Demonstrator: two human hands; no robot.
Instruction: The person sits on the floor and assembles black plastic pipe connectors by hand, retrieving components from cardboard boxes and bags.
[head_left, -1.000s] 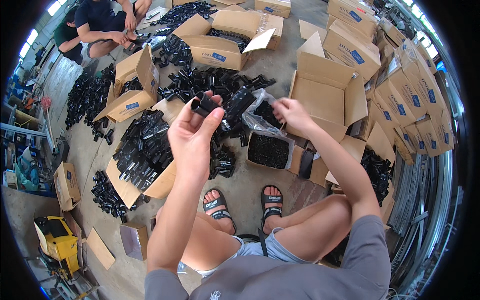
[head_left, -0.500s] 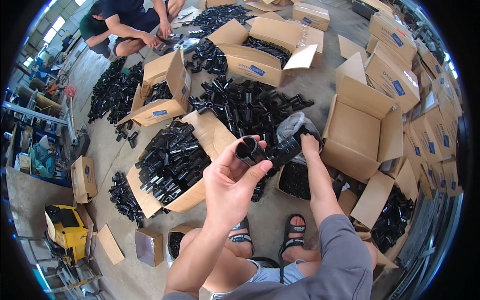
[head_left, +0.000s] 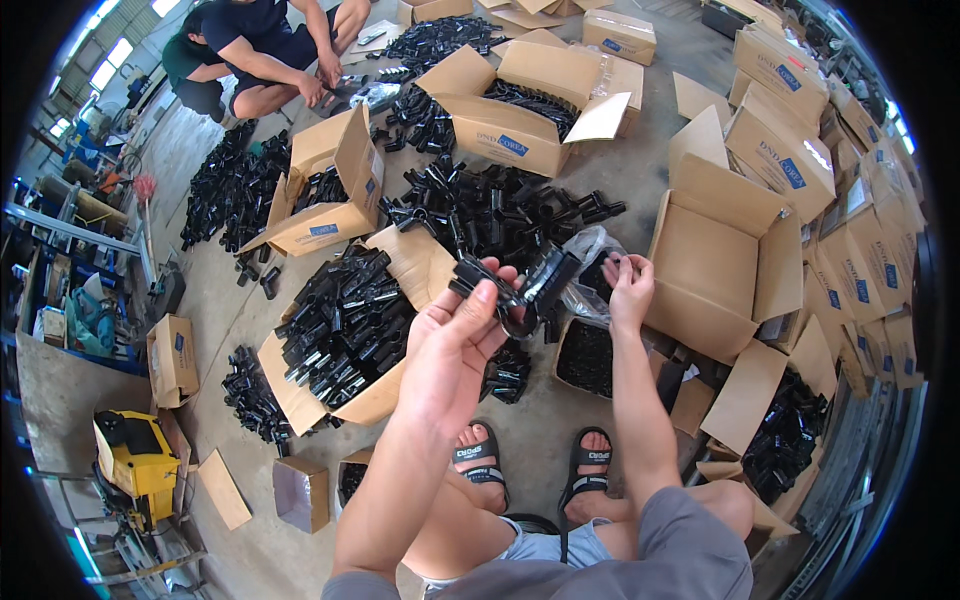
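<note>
My left hand (head_left: 462, 318) is closed around a glossy black pipe clamp fitting (head_left: 545, 277) with curved, open-sided sleeves, held up in front of me. To its right, my right hand (head_left: 630, 288) is raised beside a clear plastic bag (head_left: 588, 262) with dark contents. Its fingers are bent and drawn together; whatever is in them is too small to make out. Below that hand stands a small carton (head_left: 588, 358) filled with small black parts. Left of my left hand, an opened carton (head_left: 372, 402) is heaped with similar black fittings.
A large open carton (head_left: 705, 245) stands right of my right hand. Loose black fittings (head_left: 490, 205) are piled ahead. Stacked cartons (head_left: 850, 260) line the right side. Two people crouch at the far left, one with hands (head_left: 318, 85) low near the floor. A yellow machine (head_left: 138, 465) sits left.
My left hand has turned the fitting so its ring end tips downward. My right hand has drawn back from the fitting and the bag, with its fingers now visible.
</note>
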